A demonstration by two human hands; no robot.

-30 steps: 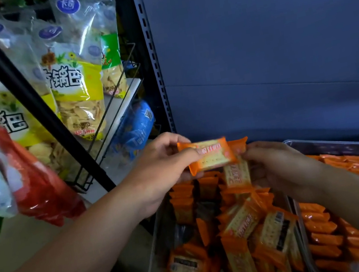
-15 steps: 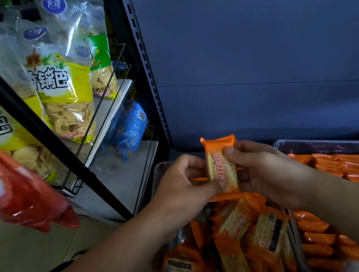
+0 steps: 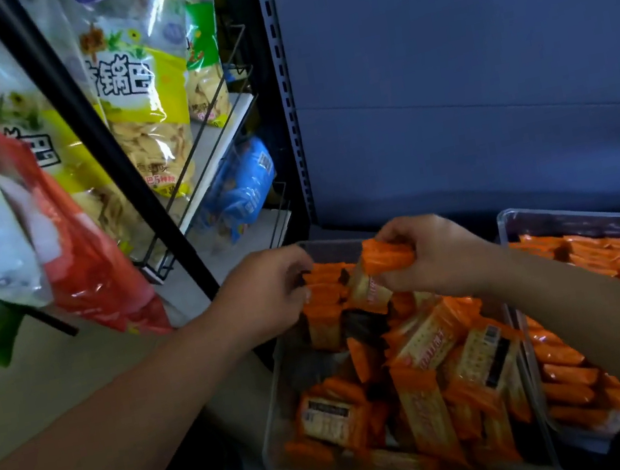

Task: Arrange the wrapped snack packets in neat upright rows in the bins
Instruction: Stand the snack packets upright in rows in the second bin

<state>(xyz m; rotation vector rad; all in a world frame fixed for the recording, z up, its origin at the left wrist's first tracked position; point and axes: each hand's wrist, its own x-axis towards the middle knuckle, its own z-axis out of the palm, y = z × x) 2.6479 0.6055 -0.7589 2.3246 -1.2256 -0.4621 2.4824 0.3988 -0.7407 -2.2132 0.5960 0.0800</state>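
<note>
One orange snack packet [image 3: 383,261], pinched at its crimped top by the curled fingers [image 3: 403,235] of the right hand [image 3: 442,255], hanging tilted over the rear of the clear left bin [image 3: 277,414]. Just beside it, a short upright row of packets [image 3: 321,299] at the bin's back left, left hand [image 3: 269,293] bent against it, grip impossible to tell. Nearer, a loose jumble of packets [image 3: 435,343]. To the right, a second bin [image 3: 586,213] of neat orange rows. At left, hanging yellow snack bags [image 3: 141,111].
</note>
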